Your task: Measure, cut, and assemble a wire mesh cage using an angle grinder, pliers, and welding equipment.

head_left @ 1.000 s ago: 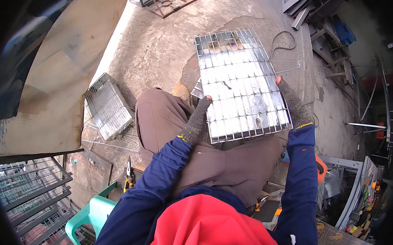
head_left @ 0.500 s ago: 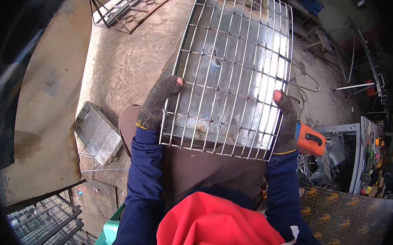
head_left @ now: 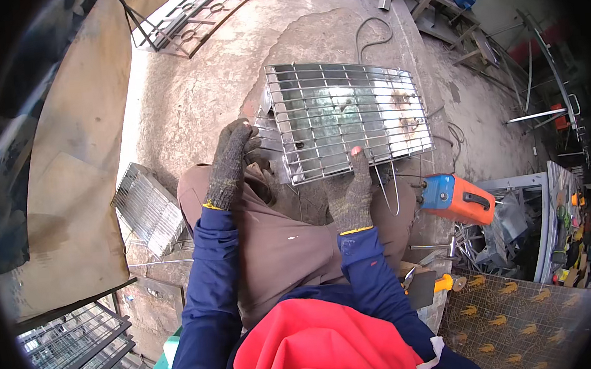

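A rectangular wire-grid rack (head_left: pixel 321 162) with shiny sheet metal behind its bars lies crosswise ahead of my knees. My right hand (head_left: pixel 352 197), in a dark knit glove with a bare thumb tip, grips its near edge, thumb on top and fingers underneath out of sight. A bent wire loop (head_left: pixel 396 198) hangs from that edge beside the hand. My left hand (head_left: pixel 229 165), gloved likewise, is off the rack, just left of it, its fingers loosely curled with nothing visible in them. Part of another wire grid (head_left: pixel 270 137) shows beneath the rack's left end.
Another wire-grid piece (head_left: pixel 150 208) lies on the floor at left. An orange and blue machine (head_left: pixel 457 199) with a black handle stands right of my knee. Metal frames (head_left: pixel 195 23) lie far left; a patterned sheet (head_left: pixel 517 320) is at lower right, a cable (head_left: pixel 374 35) ahead.
The rack has turned from lengthwise to crosswise and gone lower and farther from me. My left hand has let go of it. My right hand has moved left along its near edge.
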Available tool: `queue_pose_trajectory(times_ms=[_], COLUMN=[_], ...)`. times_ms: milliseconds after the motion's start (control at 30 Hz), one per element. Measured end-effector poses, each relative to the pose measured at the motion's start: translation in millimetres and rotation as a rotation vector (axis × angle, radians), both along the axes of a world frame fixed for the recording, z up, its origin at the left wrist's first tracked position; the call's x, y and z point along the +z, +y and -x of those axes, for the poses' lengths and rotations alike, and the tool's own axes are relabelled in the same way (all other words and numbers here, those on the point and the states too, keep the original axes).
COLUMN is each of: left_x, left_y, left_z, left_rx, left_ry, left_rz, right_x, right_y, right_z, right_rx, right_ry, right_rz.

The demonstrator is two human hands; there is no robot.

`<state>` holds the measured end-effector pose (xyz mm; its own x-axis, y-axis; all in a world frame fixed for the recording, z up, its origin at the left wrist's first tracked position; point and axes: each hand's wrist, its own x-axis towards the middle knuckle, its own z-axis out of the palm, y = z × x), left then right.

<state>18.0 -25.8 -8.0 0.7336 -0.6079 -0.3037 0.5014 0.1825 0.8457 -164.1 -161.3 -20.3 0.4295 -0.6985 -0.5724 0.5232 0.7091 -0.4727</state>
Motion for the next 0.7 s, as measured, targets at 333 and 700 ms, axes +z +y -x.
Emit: queue_pose_trajectory(times_ms=[333, 700], left_x=[-44.8, -54.9], left_y=[8.7, 10.6], left_z=[15.5, -27.4], left_rx=[-0.197, -0.258], left_ry=[-0.348, 0.008], left_rz=[0.102, 0.938], right_x=[-20.1, -35.6], right_y=[28.7, 83.9], right_z=[-15.2, -55.0], right_rx=[0.164, 0.327], right_ry=[0.434, 1.021], right_rz=[0.977, 1.683])
